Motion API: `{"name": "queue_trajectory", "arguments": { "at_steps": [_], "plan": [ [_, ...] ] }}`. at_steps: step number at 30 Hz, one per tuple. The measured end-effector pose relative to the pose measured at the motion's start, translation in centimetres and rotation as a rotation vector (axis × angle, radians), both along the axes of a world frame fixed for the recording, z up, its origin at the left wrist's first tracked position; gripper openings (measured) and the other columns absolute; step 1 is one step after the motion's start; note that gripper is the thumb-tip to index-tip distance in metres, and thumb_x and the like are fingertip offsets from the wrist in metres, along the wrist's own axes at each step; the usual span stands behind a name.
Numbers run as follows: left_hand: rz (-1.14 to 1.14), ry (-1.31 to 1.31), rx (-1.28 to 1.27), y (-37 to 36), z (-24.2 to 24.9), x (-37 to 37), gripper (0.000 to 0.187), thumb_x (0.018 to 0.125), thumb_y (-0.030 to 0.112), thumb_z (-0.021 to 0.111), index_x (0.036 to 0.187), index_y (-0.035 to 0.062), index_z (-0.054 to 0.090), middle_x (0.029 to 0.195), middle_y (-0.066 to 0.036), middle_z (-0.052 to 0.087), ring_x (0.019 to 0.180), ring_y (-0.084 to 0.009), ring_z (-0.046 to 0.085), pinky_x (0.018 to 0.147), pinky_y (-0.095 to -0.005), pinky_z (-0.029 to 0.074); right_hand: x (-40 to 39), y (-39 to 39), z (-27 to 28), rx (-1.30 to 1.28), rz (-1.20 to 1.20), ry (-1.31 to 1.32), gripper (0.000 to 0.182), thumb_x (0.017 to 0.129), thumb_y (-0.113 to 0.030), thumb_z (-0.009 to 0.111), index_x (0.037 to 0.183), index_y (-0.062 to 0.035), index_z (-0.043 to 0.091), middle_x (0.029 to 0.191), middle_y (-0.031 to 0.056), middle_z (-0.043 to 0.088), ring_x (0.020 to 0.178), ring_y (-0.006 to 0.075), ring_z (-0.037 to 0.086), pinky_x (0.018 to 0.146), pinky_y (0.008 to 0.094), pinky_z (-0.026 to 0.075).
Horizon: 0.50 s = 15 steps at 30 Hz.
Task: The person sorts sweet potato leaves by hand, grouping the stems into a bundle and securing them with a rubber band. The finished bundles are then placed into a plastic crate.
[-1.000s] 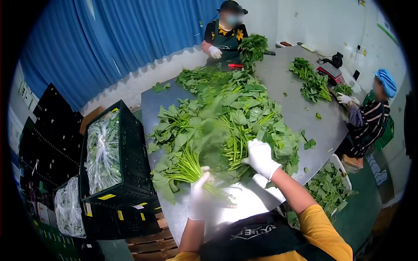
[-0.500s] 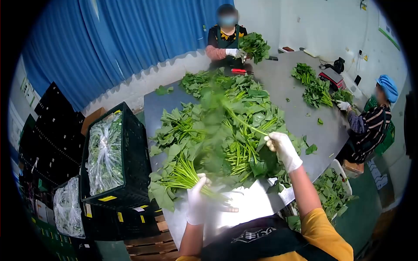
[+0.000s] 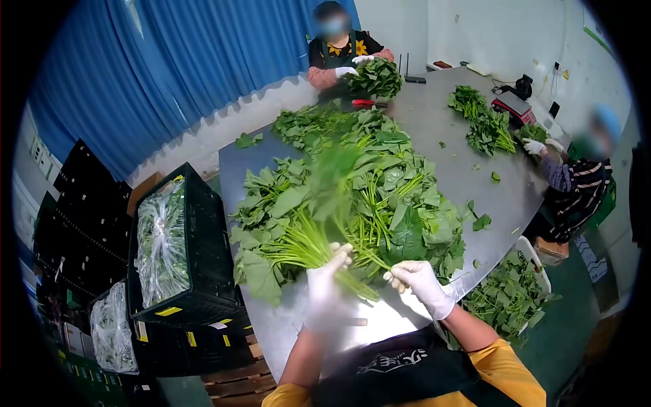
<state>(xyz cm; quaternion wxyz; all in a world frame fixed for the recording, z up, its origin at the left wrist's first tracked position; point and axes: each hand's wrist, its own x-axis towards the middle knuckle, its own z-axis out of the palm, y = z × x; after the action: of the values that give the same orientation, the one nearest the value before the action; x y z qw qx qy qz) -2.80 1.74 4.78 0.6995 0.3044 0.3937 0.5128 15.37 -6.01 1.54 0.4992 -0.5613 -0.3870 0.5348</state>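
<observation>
Sitting lower and closer in than half a second ago, my right hand [image 3: 419, 285] is pinching a leafy stem [image 3: 369, 256] just beside my left hand [image 3: 325, 279], which is clasping a bunch of stems [image 3: 298, 247] over the grey table [image 3: 434, 122]. Beyond, a heap of greens [image 3: 413, 190] is lying there; farther off, a co-worker [image 3: 331, 57] is holding a leafy bundle [image 3: 376, 78].

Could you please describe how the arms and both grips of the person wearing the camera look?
The left grip and the right grip each wear a white glove, the left one partly blurred. The forearms are bare below short, yellow-orange sleeves. No marking or cable is visible on them.
</observation>
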Motion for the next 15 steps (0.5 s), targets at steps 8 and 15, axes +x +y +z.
{"name": "queue_trajectory", "arguments": {
  "at_steps": [8,15],
  "plan": [
    [-0.045,0.048,0.055,0.5,-1.7,-0.1,0.027,0.078,-0.006,0.064,0.102,0.0041,0.054,0.091,-0.005,0.06,0.081,-0.0136,0.057,0.074,-0.0258,0.046,-2.1,-1.6,-1.9,0.382,-0.112,-0.686,0.008,0.075,-0.01,0.069,0.074,-0.002,0.069,0.066,0.0127,0.064,0.057,0.0249,0.06,0.055,0.0329,0.047],
    [-0.172,0.093,0.082,0.2,-3.4,-0.6,0.027,0.077,-0.004,0.067,0.099,0.0046,0.054,0.09,-0.004,0.058,0.081,-0.013,0.057,0.073,-0.0257,0.045,-1.4,-0.1,1.6,-0.114,0.249,0.319,0.023,0.091,-0.018,0.056,0.106,-0.004,0.067,0.089,0.0045,0.068,0.077,0.0073,0.061,0.066,0.0207,0.046]
  ]
}}
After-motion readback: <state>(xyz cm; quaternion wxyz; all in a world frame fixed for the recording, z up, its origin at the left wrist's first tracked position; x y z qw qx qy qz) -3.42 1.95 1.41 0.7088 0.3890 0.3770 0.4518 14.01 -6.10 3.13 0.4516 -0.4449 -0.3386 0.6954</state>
